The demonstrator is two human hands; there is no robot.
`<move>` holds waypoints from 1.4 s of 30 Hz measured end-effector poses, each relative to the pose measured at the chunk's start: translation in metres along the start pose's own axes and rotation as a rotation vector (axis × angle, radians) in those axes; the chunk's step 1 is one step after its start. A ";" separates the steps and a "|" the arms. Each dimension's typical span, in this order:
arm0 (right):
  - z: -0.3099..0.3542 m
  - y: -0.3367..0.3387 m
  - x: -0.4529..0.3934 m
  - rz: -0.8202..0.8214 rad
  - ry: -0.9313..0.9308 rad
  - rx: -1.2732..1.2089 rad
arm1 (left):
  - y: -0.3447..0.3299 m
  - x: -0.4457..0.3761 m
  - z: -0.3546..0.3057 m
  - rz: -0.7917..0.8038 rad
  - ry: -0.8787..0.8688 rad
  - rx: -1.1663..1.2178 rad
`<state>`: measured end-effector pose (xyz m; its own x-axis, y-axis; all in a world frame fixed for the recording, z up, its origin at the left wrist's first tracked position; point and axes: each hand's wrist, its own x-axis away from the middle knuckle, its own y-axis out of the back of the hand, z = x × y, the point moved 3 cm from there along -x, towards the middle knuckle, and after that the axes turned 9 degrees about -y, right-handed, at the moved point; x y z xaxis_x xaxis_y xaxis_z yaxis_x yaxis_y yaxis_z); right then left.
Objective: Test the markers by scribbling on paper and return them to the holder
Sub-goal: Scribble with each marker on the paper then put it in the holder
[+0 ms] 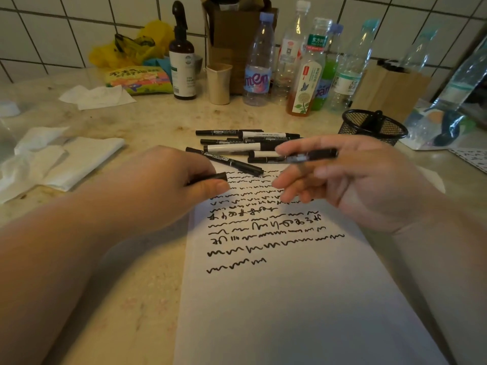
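left hand [168,185]: over the top-left corner of the sheet, fingers curled, thumb and forefinger pinching a short black marker cap [214,177]; cap end points toward 3 o'clock.
right hand [350,180]: palm turned inward above the upper right of the sheet, fingers loosely spread; a black marker with grey label [308,156] lies across the fingertips, held roughly level, pointing 3 to 9 o'clock. Blurred, tip not readable.
white paper sheet [290,299]: flat on the counter, long side running 12 to 6 o'clock; upper half covered in rows of black wavy scribbles [263,233], lower half blank.
loose pile of black and white-barrelled markers [245,143]: on the counter at 12 o'clock of the sheet, mostly lying 9 to 3 o'clock; one black marker with white lettering [226,161] lies tilted, its tip over the sheet's top edge.
black wire-mesh pen holder [374,125]: upright at 1 o'clock of the sheet, just behind the right hand; one dark item stands inside it.
beige speckled stone counter [131,285]: carries everything.
background: row of clear plastic bottles [303,61] by the white tiled wall [66,30] at 12 o'clock; brown pump bottle [182,56] at 11 o'clock; crumpled white tissues [52,159] at 9 o'clock.
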<state>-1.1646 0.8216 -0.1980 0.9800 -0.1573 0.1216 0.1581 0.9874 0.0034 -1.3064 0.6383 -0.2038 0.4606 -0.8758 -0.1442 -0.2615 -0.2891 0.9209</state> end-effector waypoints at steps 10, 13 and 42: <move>-0.003 -0.011 0.003 0.066 -0.064 0.323 | -0.007 0.002 -0.005 0.052 -0.076 -0.016; -0.005 -0.012 0.000 0.014 -0.091 0.458 | -0.008 0.002 -0.005 0.067 -0.092 -0.022; -0.006 -0.016 0.000 -0.106 -0.122 0.562 | -0.011 0.002 -0.007 0.089 -0.142 -0.042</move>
<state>-1.1668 0.8056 -0.2037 0.9362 -0.2852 0.2053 0.1332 0.8286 0.5437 -1.2970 0.6425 -0.2114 0.3123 -0.9438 -0.1082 -0.2584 -0.1940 0.9463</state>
